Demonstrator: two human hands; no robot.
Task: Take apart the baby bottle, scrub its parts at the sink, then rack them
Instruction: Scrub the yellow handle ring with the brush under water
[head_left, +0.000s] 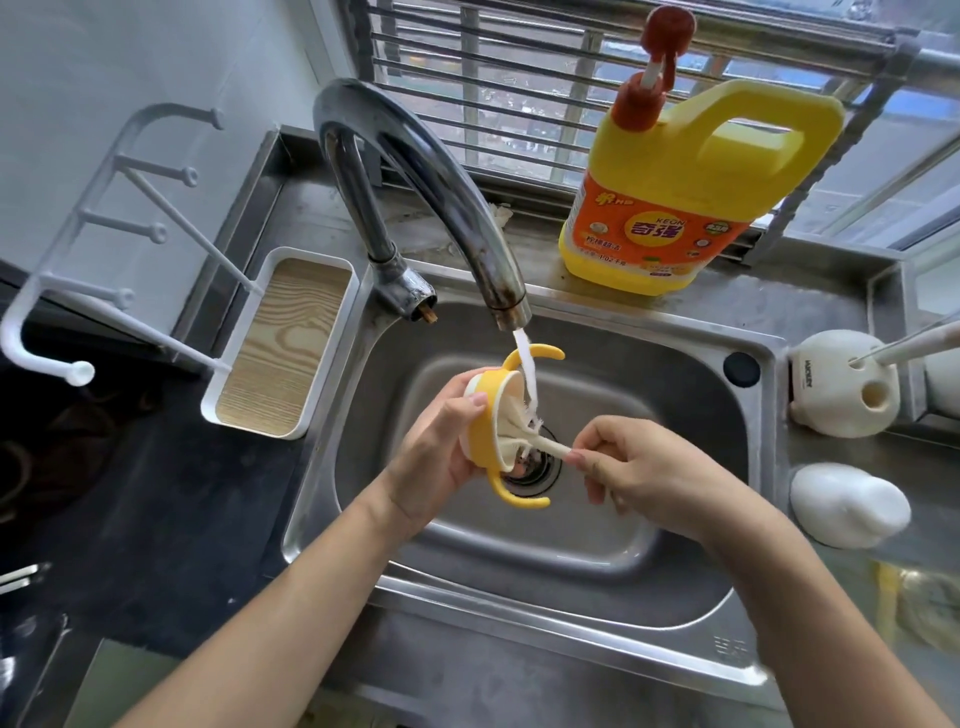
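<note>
Over one steel sink (649, 374), a single yellow two-handled bottle collar (485, 421) lies on its side under the stream from one faucet (415, 156). Its open mouth faces right, one handle up and one down. The left hand (441, 457) has its grip curled round the collar. The right hand (649, 473) pinches one small brush (550, 447), its long axis running leftward into the collar. One detergent jug (675, 197) stands behind.
</note>
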